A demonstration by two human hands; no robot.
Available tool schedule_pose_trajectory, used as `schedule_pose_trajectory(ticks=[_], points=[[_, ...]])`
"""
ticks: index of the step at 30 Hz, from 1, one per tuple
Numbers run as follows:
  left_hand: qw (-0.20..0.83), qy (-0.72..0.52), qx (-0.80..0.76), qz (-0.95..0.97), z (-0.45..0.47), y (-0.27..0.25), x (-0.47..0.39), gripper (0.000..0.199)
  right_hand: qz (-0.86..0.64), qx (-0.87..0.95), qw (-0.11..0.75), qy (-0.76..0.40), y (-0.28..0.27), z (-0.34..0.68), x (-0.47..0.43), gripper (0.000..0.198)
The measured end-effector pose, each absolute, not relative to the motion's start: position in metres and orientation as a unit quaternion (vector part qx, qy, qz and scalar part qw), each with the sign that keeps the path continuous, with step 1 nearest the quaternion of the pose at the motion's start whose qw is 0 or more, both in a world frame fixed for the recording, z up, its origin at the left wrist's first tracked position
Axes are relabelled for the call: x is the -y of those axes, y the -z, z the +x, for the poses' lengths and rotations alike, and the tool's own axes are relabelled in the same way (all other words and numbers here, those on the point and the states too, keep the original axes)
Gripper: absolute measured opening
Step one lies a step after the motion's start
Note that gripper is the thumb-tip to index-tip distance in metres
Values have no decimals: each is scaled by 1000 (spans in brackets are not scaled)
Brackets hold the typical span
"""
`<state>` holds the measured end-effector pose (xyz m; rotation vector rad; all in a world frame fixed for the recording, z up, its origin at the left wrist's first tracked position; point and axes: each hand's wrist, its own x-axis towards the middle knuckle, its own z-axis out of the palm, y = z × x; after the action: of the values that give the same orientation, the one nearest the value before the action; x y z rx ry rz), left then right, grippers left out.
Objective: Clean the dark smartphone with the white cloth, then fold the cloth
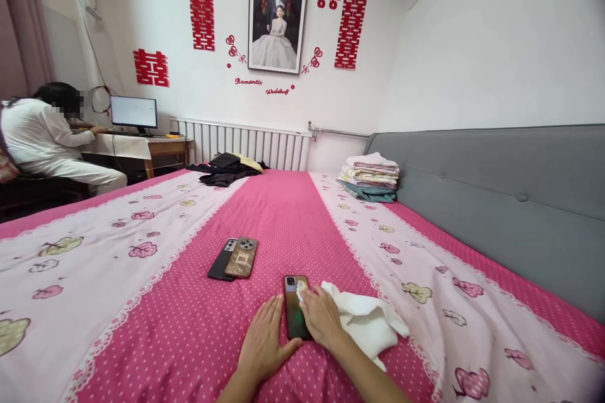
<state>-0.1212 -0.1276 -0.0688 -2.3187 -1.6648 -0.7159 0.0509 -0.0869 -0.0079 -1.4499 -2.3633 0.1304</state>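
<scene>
A smartphone (292, 315) lies back side up on the pink dotted bedsheet, its camera end pointing away from me. My left hand (267, 340) rests flat along the phone's left side, fingers stretched out, the thumb at its lower edge. Over the phone's right side is my right hand (321, 315), with a bit of white cloth showing at its bent fingertips against the phone's back. The rest of the white cloth (371, 321) spreads crumpled on the sheet to the right. Two more phones lie farther off to the left: a brown one (242, 258) partly on top of a black one (221, 261).
Folded cloths (371, 173) are stacked by the grey padded headboard (496, 182). Dark clothes (224, 167) lie at the bed's far edge, before a white radiator (246, 141). At the left, a person (47, 132) sits at a desk (167, 148) with a monitor (133, 112).
</scene>
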Motion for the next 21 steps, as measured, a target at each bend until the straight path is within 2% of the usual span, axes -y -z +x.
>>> schedule_pose_trajectory(ticks=[13,21], points=[[76,262,562,-781,-114,71,126,84,-479,867,120,-66,-3,36,44,40],[64,265,559,-783,-112,69,127,86,-412,891,174,-72,-2,41,71,36]])
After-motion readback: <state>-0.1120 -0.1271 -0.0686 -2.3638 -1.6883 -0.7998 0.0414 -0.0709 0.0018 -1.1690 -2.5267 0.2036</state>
